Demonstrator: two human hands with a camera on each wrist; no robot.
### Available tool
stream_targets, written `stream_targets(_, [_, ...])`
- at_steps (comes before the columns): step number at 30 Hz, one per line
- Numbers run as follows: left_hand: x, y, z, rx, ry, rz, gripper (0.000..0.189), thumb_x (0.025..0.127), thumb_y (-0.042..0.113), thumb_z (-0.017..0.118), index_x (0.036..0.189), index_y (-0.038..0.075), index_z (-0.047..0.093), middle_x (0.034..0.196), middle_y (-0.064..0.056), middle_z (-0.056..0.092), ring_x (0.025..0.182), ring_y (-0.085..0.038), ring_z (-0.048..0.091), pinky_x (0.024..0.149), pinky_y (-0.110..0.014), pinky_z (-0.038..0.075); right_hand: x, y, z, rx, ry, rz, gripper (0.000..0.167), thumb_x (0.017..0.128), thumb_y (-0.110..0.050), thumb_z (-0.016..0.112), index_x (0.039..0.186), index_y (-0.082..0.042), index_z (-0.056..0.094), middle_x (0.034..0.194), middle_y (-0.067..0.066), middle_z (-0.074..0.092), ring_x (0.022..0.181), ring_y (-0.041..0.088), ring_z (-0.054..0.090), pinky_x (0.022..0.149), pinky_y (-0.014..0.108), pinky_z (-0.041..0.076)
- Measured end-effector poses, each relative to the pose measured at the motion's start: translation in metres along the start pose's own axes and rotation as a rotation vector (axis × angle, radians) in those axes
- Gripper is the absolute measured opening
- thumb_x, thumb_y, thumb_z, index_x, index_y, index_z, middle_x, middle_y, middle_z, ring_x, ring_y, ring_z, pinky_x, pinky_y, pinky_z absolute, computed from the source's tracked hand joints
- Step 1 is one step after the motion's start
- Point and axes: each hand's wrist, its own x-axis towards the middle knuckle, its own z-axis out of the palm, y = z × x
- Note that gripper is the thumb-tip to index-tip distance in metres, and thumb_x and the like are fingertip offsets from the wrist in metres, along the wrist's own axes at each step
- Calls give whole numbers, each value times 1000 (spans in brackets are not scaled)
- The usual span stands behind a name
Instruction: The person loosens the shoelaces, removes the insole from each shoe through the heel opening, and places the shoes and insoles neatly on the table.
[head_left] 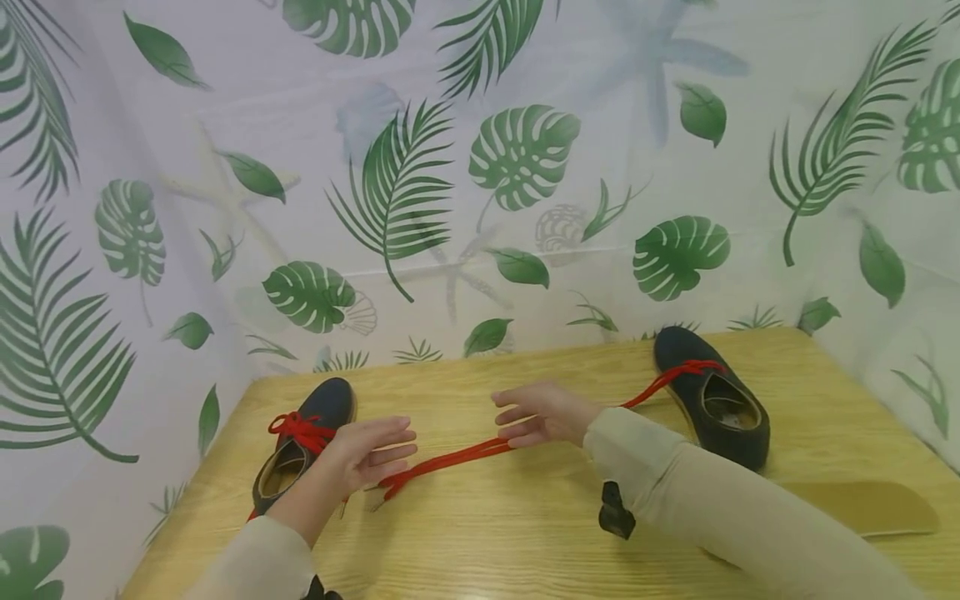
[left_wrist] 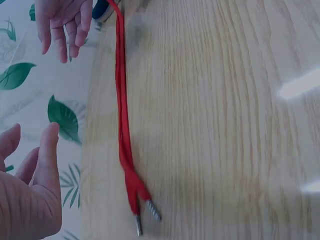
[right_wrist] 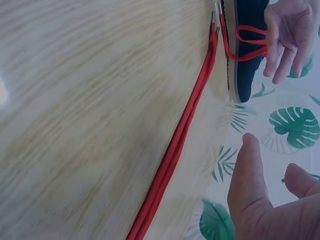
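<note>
Both hands hover over the table with nothing in their fingers. My left hand (head_left: 375, 450) is beside the left shoe (head_left: 330, 405), a dark blue one whose red lace is tied in a bow (head_left: 302, 430). My right hand (head_left: 546, 412) is held above a long red shoelace (head_left: 457, 457), fingers spread and relaxed. That lace runs doubled across the table from the right shoe (head_left: 727, 400); its two metal tips (left_wrist: 154, 210) lie loose near the left hand. In the right wrist view the left shoe (right_wrist: 245, 65) shows behind the left hand.
A tan insole-shaped piece (head_left: 862, 507) lies at the right, partly behind the right sleeve. The wood-grain table (head_left: 480, 533) backs onto a leaf-printed cloth (head_left: 525, 250), which also rises along both sides.
</note>
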Motion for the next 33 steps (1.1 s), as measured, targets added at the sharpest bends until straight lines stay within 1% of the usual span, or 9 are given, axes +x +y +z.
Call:
stream_targets(6, [-11, 7, -33, 45, -32, 19, 59, 93, 21, 62, 138, -8, 39, 119, -19, 63, 96, -21, 68, 84, -35, 55, 15, 1, 32, 29, 3, 14, 41, 91, -24, 64, 126, -2, 57, 109, 21, 65, 88, 28, 69, 75, 38, 58])
stream_targets(9, [-13, 14, -52, 90, -45, 25, 61, 93, 24, 62, 139, -8, 37, 114, -13, 67, 93, -16, 69, 82, -32, 56, 21, -1, 50, 23, -15, 18, 40, 91, -24, 64, 125, -3, 58, 105, 19, 66, 85, 26, 69, 75, 38, 58])
stream_targets(11, [-13, 20, -64, 116, -38, 24, 60, 92, 26, 63, 137, -6, 41, 107, -8, 70, 91, -14, 69, 81, -30, 56, 23, -4, 61, 15, -32, 11, 39, 91, -24, 64, 124, -3, 57, 104, 18, 66, 83, 25, 69, 78, 39, 57])
stream_targets(15, [-11, 30, -87, 106, -35, 7, 41, 91, 30, 65, 124, 6, 57, 98, -1, 72, 88, -10, 69, 79, -26, 56, 24, -14, 80, 26, -60, -6, 36, 91, -23, 64, 121, -3, 58, 105, 19, 66, 80, 24, 69, 84, 42, 55])
stream_targets(19, [-13, 35, -111, 61, -66, 9, 10, 93, 28, 61, 99, 22, 67, 94, 5, 72, 86, -7, 69, 77, -22, 55, 24, -21, 97, 59, -76, -14, 32, 90, -21, 66, 117, -3, 61, 100, 19, 68, 81, 26, 69, 80, 42, 56])
stream_targets(23, [-17, 36, -138, -15, -97, 4, 15, 96, 24, 57, 86, 27, 69, 91, 7, 71, 85, -6, 69, 77, -22, 55, 20, -26, 116, 122, -108, -14, 32, 90, -18, 66, 118, -4, 62, 97, 18, 67, 88, 30, 69, 78, 42, 57])
stream_targets(28, [-21, 29, -168, -69, -15, -30, 16, 94, 19, 60, 80, 22, 67, 86, 2, 70, 82, -12, 69, 80, -28, 56, 18, -31, 139, 186, -129, -11, 32, 90, -16, 66, 119, -4, 62, 100, 20, 68, 92, 32, 69, 80, 43, 56])
stream_targets(31, [-25, 21, -178, -8, 59, -49, 13, 92, 20, 62, 79, 21, 65, 84, 4, 70, 78, -11, 69, 75, -24, 56, 19, -27, 149, 249, -143, 16, 34, 89, -15, 66, 119, 1, 60, 102, 22, 66, 98, 36, 66, 84, 44, 55])
stream_targets(33, [-28, 17, -181, 66, 105, -56, 9, 91, 22, 64, 84, 17, 65, 82, 5, 69, 76, -9, 69, 71, -21, 55, 22, -22, 154, 314, -151, 50, 36, 89, -13, 66, 120, 4, 59, 108, 26, 64, 105, 38, 63, 88, 46, 53])
